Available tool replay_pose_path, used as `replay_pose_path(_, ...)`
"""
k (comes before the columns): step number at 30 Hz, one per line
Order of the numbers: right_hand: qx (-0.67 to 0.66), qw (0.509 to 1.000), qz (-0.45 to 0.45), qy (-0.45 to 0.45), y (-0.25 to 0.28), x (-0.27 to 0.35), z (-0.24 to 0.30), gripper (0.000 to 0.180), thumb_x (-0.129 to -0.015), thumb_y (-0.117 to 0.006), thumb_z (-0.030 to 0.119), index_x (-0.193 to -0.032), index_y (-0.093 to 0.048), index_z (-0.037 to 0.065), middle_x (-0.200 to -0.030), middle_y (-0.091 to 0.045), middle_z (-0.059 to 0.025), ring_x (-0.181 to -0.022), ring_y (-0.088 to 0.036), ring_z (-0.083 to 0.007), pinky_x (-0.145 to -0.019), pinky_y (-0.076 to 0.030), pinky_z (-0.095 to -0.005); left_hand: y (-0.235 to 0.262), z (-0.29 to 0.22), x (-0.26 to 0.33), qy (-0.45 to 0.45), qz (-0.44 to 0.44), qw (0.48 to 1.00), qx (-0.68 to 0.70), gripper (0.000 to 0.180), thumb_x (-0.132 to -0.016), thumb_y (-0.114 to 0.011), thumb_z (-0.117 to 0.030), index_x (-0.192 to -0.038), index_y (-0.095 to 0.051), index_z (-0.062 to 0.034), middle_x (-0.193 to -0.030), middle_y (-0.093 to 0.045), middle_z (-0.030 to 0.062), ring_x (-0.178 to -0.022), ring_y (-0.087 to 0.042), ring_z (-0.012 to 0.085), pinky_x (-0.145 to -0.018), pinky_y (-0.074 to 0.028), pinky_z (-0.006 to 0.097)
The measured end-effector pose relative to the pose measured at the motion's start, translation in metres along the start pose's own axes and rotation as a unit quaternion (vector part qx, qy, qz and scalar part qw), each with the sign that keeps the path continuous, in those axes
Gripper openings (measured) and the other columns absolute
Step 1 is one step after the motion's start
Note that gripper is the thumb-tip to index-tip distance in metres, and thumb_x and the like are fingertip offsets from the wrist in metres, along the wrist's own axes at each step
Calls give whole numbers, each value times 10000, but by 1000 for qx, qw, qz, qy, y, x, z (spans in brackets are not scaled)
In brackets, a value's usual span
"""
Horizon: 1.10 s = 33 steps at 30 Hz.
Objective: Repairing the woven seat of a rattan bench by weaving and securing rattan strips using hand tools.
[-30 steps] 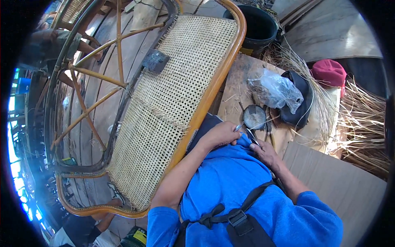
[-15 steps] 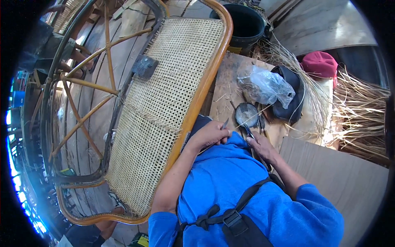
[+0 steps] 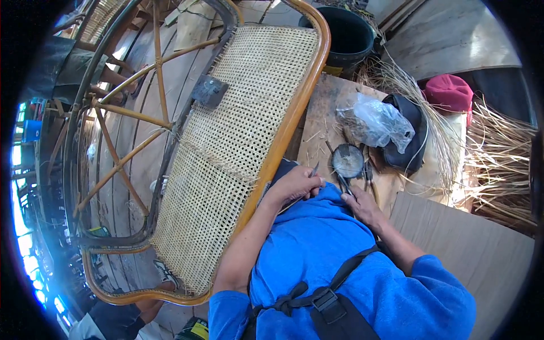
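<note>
My left hand (image 3: 299, 186) is curled in front of my blue shirt, beside the chair frame's wooden edge. From its closed fingers sticks up a small pointed metal blade (image 3: 315, 169); its handle is hidden. My right hand (image 3: 362, 205) is closed around a slim, dark, long-handled tool (image 3: 343, 184) whose exact kind I cannot make out. That tool reaches the near rim of a shallow round dish (image 3: 347, 161) with a grey-white inside. To my left stands a woven cane panel (image 3: 226, 136) in a curved orange-brown frame (image 3: 281, 134).
A dark block (image 3: 209, 90) rests against the cane panel. On the work board (image 3: 317, 127) lie a clear plastic bag (image 3: 378, 122) and a black case-like thing (image 3: 409, 153). Beyond are a dark bucket (image 3: 345, 37), a red cloth cap (image 3: 449, 92) and loose cane strands (image 3: 498, 153). Another person's legs (image 3: 116, 76) show at left.
A thin cane strand that crossed the dish by the right-hand tool no longer shows there. The whole view has shifted slightly; both hands stay in about the same place.
</note>
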State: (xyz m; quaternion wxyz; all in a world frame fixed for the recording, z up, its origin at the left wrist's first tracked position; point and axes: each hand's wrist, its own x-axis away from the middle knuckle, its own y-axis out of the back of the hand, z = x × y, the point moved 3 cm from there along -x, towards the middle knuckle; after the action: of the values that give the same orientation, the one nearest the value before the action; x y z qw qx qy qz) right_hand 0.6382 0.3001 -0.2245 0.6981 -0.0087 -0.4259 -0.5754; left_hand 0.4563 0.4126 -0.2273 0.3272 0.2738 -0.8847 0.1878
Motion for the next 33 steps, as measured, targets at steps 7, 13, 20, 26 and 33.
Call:
replay_pose_path(7, 94, 992, -8, 84, -5, -16, 28, 484, -875, -448, 456, -829, -557, -13, -833, -578, -258, -826, -554, -403, -719, -421, -450, 4, 15, 8, -48, -12, 999, 19, 236, -798, -600, -268, -789, -614, -33, -638, -582, 22, -540, -517, 89, -477, -425, 231)
replay_pose_path(13, 232, 969, -39, 71, -14, -10, -9, 449, -832, -541, 404, -994, -578, -13, -929, -591, -254, -886, -560, -404, -807, -432, -454, 20, 19, 29, -98, -72, 991, 51, 258, -822, -578, -249, -939, -600, -19, -680, -565, 6, -513, -488, 74, -446, -394, 224)
replay_pose_path(20, -171, 971, -40, 164, 1, -10, 128, 219, -805, -585, 116, -974, -615, -19, -785, -606, -72, -641, -571, -116, -576, -460, -253, 18, -11, 70, -180, -114, 972, 101, 300, -834, -555, -206, -1083, -557, -40, -745, -549, 5, -578, -470, 68, -499, -405, 223)
replay_pose_path(26, -330, 919, 121, 176, -38, -31, 173, 131, -823, -575, 72, -918, -628, -1, -782, -616, -20, -693, -562, -95, -626, -458, -215, 39, -5, 118, -205, -360, 903, -115, 320, -832, -538, -233, -1092, -520, -48, -866, -605, 129, -760, -591, 256, -683, -466, 367)
replay_pose_path(33, -352, 901, 99, 234, -59, -124, 235, 183, -915, -482, 197, -791, -506, 64, -631, -526, -45, -556, -502, -137, -529, -424, -261, 25, 90, 205, -96, -494, 863, -35, 294, -850, -538, -293, -942, -580, -16, -771, -623, 131, -739, -609, 264, -694, -482, 362)
